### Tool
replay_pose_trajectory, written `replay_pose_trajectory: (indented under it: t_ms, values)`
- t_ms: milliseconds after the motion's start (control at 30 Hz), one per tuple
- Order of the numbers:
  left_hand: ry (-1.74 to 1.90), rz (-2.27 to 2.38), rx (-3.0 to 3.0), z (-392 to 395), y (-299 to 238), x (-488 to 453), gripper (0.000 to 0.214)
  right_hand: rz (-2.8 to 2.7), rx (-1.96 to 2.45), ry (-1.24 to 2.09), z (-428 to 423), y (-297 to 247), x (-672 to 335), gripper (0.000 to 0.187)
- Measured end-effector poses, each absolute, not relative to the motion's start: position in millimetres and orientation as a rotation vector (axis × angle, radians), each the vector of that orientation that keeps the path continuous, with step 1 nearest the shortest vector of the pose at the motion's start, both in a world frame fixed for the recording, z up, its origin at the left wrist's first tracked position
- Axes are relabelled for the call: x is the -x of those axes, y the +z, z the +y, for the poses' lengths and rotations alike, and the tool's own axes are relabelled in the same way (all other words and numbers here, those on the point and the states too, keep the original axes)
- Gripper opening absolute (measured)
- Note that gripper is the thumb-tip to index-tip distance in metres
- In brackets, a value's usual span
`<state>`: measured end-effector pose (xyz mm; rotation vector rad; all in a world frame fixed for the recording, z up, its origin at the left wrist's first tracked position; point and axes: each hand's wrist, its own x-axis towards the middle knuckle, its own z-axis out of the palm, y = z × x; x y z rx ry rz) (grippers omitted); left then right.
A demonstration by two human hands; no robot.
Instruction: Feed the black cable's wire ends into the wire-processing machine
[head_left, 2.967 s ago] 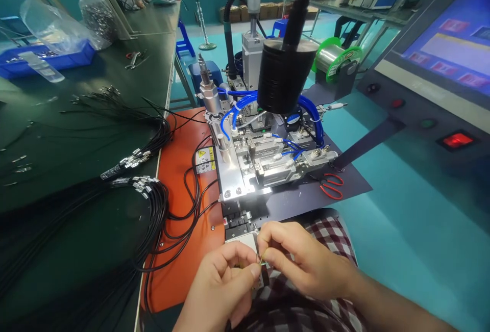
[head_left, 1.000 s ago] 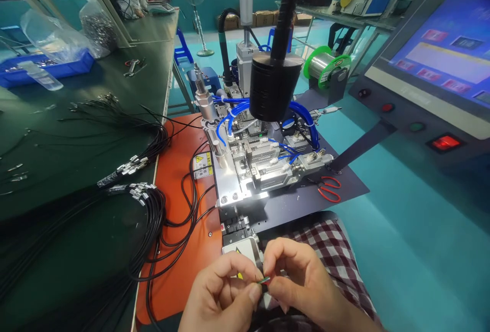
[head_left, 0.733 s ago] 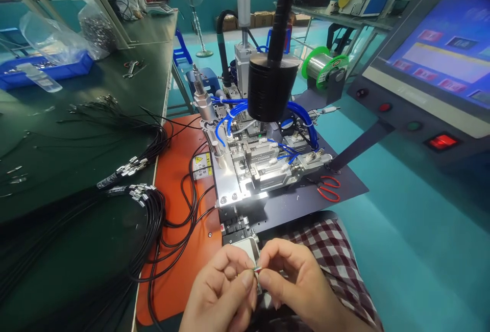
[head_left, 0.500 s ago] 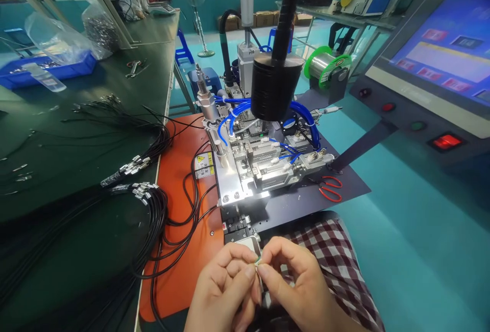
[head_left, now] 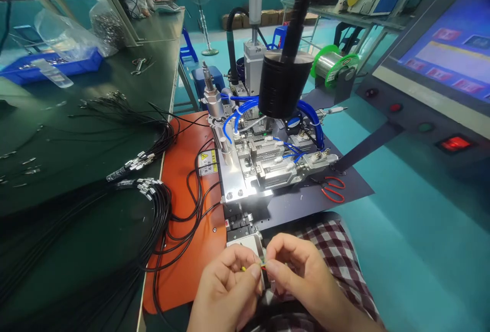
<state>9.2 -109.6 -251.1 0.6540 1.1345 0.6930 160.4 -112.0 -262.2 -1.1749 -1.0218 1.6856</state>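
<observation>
Thin coloured wires (head_left: pixel 263 265), with yellow, red and pale bits showing, run between my two hands at the bottom middle. My left hand (head_left: pixel 229 283) pinches them between thumb and forefinger, and a yellow tip pokes out by its fingers. Close on the right, my right hand (head_left: pixel 302 273) pinches the other side with thumb and forefinger. My fingers hide most of the wires, so their ends cannot be made out. Just beyond my hands is a bench machine (head_left: pixel 245 179) with metal clamps and blue air tubes; its small white-topped block (head_left: pixel 245 243) lies right behind my fingertips.
Bundles of black cables with metal ends (head_left: pixel 151 187) lie on the dark green table (head_left: pixel 88 143) and the orange plate (head_left: pixel 187 281). Red-handled scissors (head_left: pixel 333 189) rest right of the machine. A black lamp head (head_left: pixel 285 84) hangs above it. A control screen (head_left: pixel 455 41) stands at right.
My fingers have shifted slightly apart, and yellow and red wire now shows between them. Both hands still pinch. The whole view has moved a little, with the scene sliding to the right.
</observation>
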Motion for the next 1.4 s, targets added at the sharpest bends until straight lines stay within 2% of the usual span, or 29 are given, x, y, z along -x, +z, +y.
replay_pose_trajectory:
  t_ms: [233,533,700,867,1067,1400]
  values:
    - [0.706,1.127,-0.643,-109,-246,-12,0.041,-1.006,1.134,1.725,-113,-268,-163,0.016]
    - [0.598,1.089,-0.71,-109,-244,-6,0.041,-0.984,1.001,2.15,-94,-272,-184,0.025]
    - [0.601,1.071,-0.651,-109,-240,-5,0.039,-1.005,0.918,2.208,-90,-269,-187,0.026]
    - [0.568,1.039,-0.644,-108,-238,-6,0.041,-1.028,0.924,2.186,-91,-267,-186,0.025]
    - [0.573,1.047,-0.618,-107,-233,-8,0.041,-1.252,0.996,2.086,-91,-255,-190,0.004]
    - [0.572,1.061,-0.735,-107,-241,-7,0.047,-1.46,1.21,1.728,-94,-238,-186,0.003]
